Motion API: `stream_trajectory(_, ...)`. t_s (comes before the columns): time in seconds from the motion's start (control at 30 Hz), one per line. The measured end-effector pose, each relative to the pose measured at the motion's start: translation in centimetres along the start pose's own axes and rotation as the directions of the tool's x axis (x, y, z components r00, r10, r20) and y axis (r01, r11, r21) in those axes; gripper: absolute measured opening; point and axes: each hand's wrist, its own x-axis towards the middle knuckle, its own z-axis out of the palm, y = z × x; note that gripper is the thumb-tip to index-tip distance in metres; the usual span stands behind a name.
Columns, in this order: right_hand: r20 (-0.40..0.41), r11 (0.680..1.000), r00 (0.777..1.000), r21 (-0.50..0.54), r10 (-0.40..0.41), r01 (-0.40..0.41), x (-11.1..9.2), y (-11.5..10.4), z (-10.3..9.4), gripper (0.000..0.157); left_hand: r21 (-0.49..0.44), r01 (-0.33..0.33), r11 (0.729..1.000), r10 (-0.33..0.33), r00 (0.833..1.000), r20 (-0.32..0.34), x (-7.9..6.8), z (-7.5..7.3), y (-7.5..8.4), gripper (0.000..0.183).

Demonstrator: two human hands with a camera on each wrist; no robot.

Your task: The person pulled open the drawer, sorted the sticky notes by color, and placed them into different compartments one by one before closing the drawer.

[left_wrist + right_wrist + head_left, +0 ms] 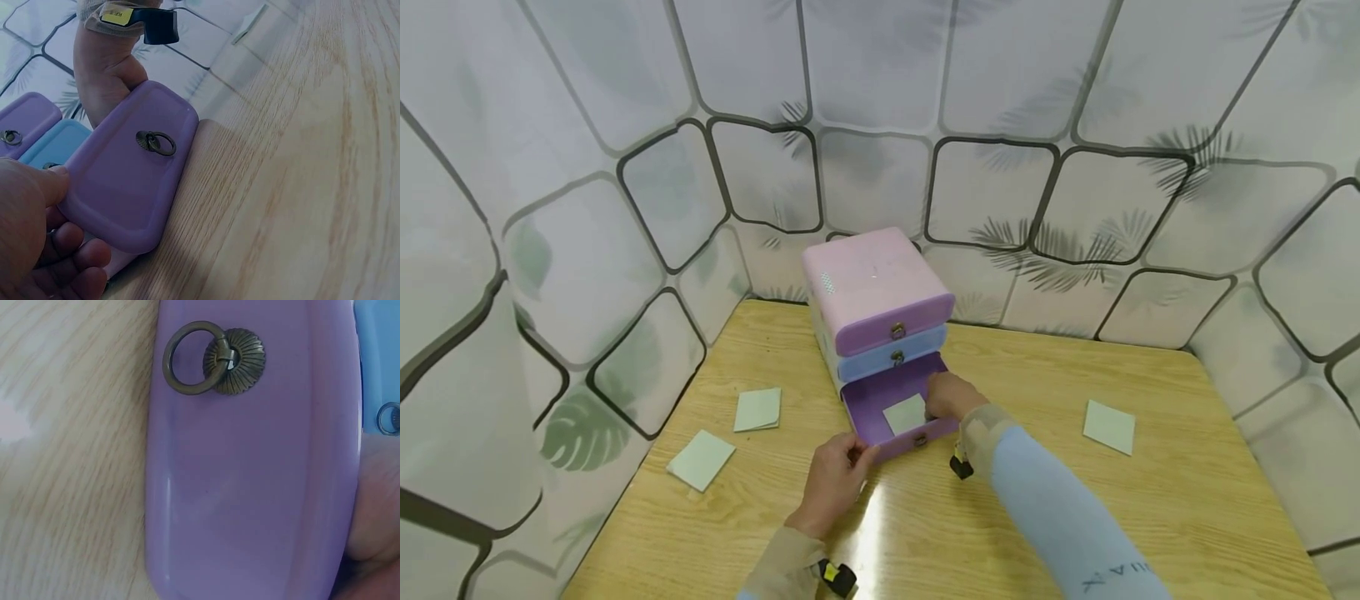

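A small chest of drawers (880,279) with a pink top stands toward the back of the table. Its lowest purple drawer (868,408) is pulled out, and a pale green square of paper (904,414) lies inside it. My left hand (835,479) grips the drawer's front left corner; in the left wrist view the thumb (55,181) lies against the edge of the purple front (128,169). My right hand (953,395) reaches down into the drawer's right side, beside the paper. Its fingertips are hidden, so I cannot tell whether they hold the paper.
Two pale green paper squares, one nearer the back (757,409) and one nearer the edge (701,460), lie on the table (1037,500) at left. Another square (1108,427) lies at right. Above the open drawer, the blue drawer (891,353) is closed. Patterned curtains (880,179) enclose the table.
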Motion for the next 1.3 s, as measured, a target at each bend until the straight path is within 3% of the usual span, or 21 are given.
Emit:
stream_trajectory(0.27, -0.006, 0.999, 1.000, 0.043, 0.003, -0.003, 0.0, 0.2, 0.2, 0.012, -0.009, -0.010, 1.000, 0.009, 1.000, -0.013, 0.0, 0.1, 0.0, 0.021)
stream_trajectory(0.4, -0.029, 0.998, 0.999, 0.054, -0.036, 0.037, -0.1, 0.3, -0.1, 0.015, -0.019, 0.007, 1.000, -0.007, 1.000, -0.005, 0.1, 0.2, -0.1, 0.021)
stream_trajectory(0.6, -0.155, 0.982, 0.977, 0.091, -0.149, 0.164, -0.6, 1.2, -0.8, 0.032, -0.023, 0.039, 0.999, -0.038, 0.999, 0.022, 0.4, -0.1, 0.1, 0.021)
stream_trajectory(0.77, -0.228, 0.951, 0.956, 0.207, -0.183, 0.231, -1.7, 2.5, -2.1, 0.019, -0.014, 0.057, 0.998, -0.056, 0.997, 0.044, 0.4, -0.4, 0.5, 0.021)
stream_trajectory(0.97, -0.291, 0.946, 0.947, 0.247, -0.136, 0.211, -3.9, 6.7, -3.7, 0.011, 0.014, 0.070, 0.997, -0.071, 0.995, 0.067, 0.3, -0.4, 0.4, 0.020)
stream_trajectory(1.13, -0.309, 0.944, 0.951, 0.306, -0.027, 0.127, -6.5, 12.8, -4.2, 0.023, 0.019, 0.084, 0.996, -0.085, 0.994, 0.071, 0.2, -0.6, 0.3, 0.020)
stream_trajectory(1.3, -0.268, 0.920, 0.956, 0.392, 0.121, -0.007, -9.7, 18.5, -4.0, 0.034, 0.014, 0.085, 0.996, -0.086, 0.994, 0.073, 0.4, -0.7, 0.4, 0.023)
